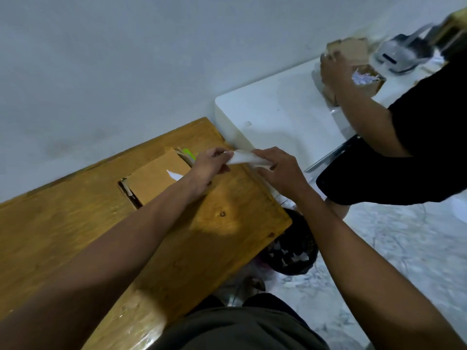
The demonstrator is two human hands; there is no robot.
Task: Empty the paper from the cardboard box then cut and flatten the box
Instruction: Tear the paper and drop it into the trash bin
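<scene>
**Both hands on a sheet of paper above the wooden worktop**

The left hand (211, 164) and the right hand (279, 170) hold between them a crumpled white sheet of paper (243, 157), each closed on one end of it, above the far right part of the honey-coloured wooden worktop (75, 223). Just left of the left hand, a flat brown cardboard box (154, 176) lies on that worktop near the wall, its top closed over; a white paper scrap (174, 175) shows on it beside the left wrist, and something bright green (189, 153) peeks out at its far edge, too hidden to identify.

Below the worktop's right corner, on the pale marbled floor (404, 248), stands a dark round bin (293, 251) with white paper bits inside.

To the right, a white worktop (278, 109) adjoins the wooden one. A second person in a black top reaches one hand (333, 69) onto another open brown cardboard box (353, 61) there, with shredded white paper (361, 77) in it. A blurred grey device (396, 55) sits beyond it.
</scene>
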